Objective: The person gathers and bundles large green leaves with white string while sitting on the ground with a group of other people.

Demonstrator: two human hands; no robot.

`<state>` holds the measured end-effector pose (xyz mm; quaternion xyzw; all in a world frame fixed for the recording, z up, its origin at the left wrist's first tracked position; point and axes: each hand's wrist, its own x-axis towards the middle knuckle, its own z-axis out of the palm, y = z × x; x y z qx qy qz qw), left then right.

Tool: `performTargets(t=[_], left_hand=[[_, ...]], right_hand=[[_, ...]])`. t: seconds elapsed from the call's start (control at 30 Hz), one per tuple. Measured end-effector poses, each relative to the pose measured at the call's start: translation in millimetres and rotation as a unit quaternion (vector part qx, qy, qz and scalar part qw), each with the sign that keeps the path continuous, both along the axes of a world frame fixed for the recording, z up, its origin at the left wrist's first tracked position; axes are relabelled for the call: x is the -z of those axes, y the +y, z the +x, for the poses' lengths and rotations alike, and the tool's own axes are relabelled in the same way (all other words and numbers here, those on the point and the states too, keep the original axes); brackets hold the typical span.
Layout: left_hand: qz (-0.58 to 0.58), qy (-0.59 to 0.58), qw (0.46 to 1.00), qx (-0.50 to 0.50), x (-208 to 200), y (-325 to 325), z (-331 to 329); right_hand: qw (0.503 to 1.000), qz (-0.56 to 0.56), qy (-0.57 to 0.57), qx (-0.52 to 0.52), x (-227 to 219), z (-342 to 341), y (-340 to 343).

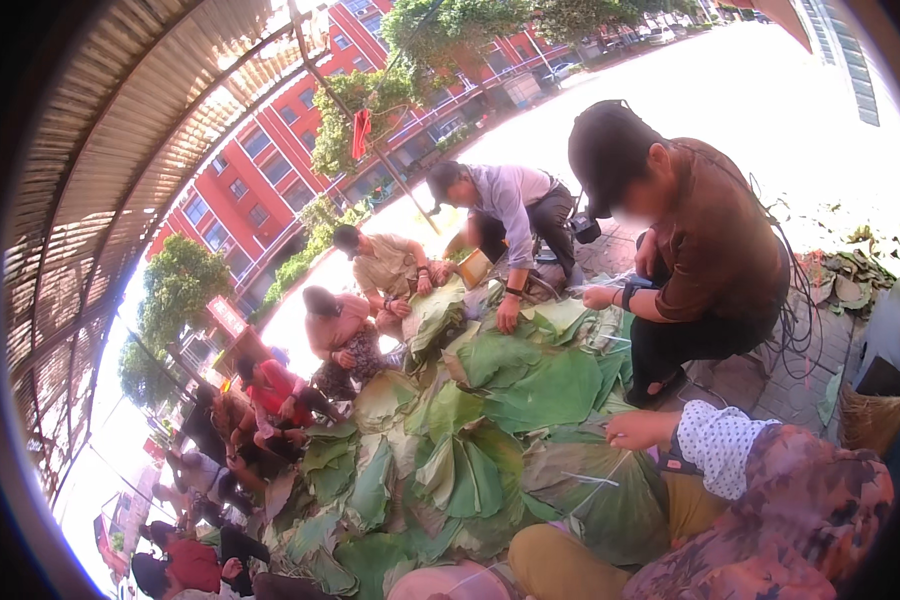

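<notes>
My right hand (640, 430) reaches in from the right, above my knee, in a white sleeve cover with dark dots (718, 450). Its fingers are curled closed, and a thin white strip (615, 467) runs down from them over a bundle of large leaves (610, 510). Another white strip lies across that bundle. A dark band with a small device (676, 458) sits at my wrist. My left hand is out of the picture. Around the bundle spreads a wide heap of broad green and brownish leaves (545, 392), flat and overlapping.
Across the heap a person in brown (735, 240) bends over white strips. Beside them a person in a pale shirt (510, 195) touches the leaves. Several more people sit along the left. A pink rounded thing (450, 582) is at the lower edge; cables (795, 310) hang at right.
</notes>
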<state>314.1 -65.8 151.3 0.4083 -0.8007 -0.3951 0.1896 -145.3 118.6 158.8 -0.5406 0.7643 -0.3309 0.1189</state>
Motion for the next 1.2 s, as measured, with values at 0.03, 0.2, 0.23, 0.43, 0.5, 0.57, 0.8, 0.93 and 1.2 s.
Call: performTargets(t=[0.03, 0.2, 0.23, 0.43, 0.5, 0.57, 0.8, 0.93, 1.2], left_hand=[[-0.002, 0.017, 1.0, 0.002, -5, 0, -4], [0.024, -0.025, 0.998, 0.044, 4, -16, 7], [0.017, -0.019, 0.998, 0.051, 7, -15, 6], [-0.038, -0.012, 0.996, 0.079, 9, -9, 6], [-0.052, 0.048, 0.997, 0.041, -20, 0, -5], [-0.047, 0.056, 0.997, 0.019, -10, -1, -8], [-0.033, 0.046, 0.997, 0.051, 2, 0, 12], [0.033, 0.122, 0.992, 0.007, -3, -2, 15], [0.012, 0.089, 0.995, 0.035, -3, 2, 11]], right_hand=[[1.0, 0.004, 0.004, -0.006, 1, -1, 0], [1.0, 0.021, -0.017, 0.002, -4, 5, -2], [1.0, 0.02, -0.016, 0.0, -4, 5, -1], [0.999, 0.032, -0.03, 0.018, -19, 14, 9], [0.999, 0.036, -0.02, 0.021, -17, 12, 10], [0.999, 0.044, -0.022, 0.019, -14, 10, 7], [0.999, 0.035, -0.033, 0.016, -27, 12, -3], [0.999, 0.013, -0.03, -0.002, -15, 18, -16], [0.999, -0.007, -0.043, 0.02, -23, 16, 2]])
